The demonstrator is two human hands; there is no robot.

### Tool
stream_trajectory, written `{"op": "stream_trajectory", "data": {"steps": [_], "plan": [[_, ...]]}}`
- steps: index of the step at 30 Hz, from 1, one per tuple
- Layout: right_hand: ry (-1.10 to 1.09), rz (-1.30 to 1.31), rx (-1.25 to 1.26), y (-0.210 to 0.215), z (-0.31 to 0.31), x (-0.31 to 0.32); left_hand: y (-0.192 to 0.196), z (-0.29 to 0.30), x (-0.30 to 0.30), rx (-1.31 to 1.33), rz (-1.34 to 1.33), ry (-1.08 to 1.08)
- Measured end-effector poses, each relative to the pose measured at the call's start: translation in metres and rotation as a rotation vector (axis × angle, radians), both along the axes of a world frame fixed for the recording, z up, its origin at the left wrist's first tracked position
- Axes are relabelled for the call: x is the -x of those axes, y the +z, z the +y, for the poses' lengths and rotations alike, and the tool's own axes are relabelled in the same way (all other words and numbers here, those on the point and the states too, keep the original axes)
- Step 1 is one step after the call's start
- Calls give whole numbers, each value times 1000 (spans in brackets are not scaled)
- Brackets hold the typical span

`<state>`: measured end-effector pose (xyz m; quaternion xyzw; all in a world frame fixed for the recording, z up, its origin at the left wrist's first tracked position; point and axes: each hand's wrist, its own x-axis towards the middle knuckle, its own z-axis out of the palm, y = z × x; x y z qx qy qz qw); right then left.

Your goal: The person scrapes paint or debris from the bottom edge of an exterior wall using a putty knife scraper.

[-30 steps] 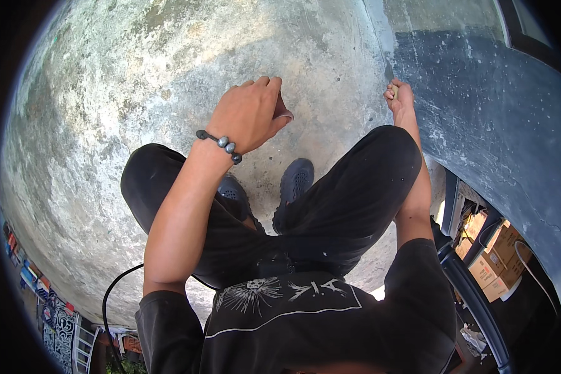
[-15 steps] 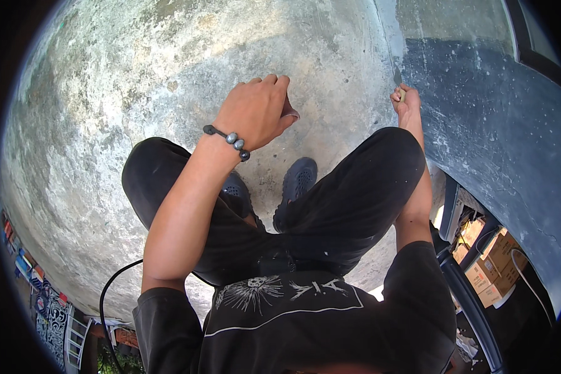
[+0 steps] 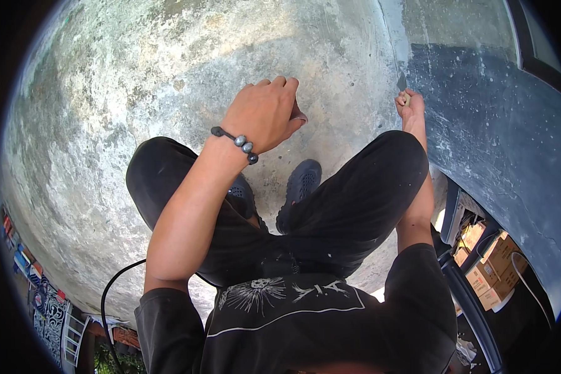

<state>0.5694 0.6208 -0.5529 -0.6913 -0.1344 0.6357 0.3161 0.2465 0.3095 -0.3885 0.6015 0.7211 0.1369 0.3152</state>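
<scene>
My right hand (image 3: 410, 105), reaching far to the right, is closed around the pale handle of a small trowel (image 3: 402, 81). Its pointed grey blade lies close to the seam where the concrete floor meets the blue-painted wall; I cannot tell whether it touches. My left hand (image 3: 263, 114) hovers in front of my knees, back of the hand up, with a beaded bracelet on the wrist. Its fingers curl under and the thumb bends in. A small pale edge shows by the thumb, but what it belongs to is hidden.
Stained concrete floor (image 3: 124, 81) spreads ahead and leftward. The dark blue wall (image 3: 480, 124) rises along the right. Cardboard boxes (image 3: 495, 268) stand behind a dark frame at lower right. A black cable (image 3: 109, 283) loops at my left side. My shoes (image 3: 302, 181) rest between my knees.
The whole view has shifted slightly, so everything sits a little lower and further right. Both hands keep nearly the same pose, and the trowel stays by the seam.
</scene>
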Motion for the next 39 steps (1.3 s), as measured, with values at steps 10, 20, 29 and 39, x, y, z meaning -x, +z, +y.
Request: {"op": "stream_trajectory", "data": {"steps": [10,20,29,39], "plan": [[-58,167,47,-2,6,-17,0,1,1,34,8,-8],[69,-65,-17,6,5,-12,3,0,-1,-13,-11,-12],[185,-215,-129,23,-13,0,3,6,-2,30,-14,-15],[270,-277,-203,37,-24,16,-3,10,-3,15,-24,-2]]}}
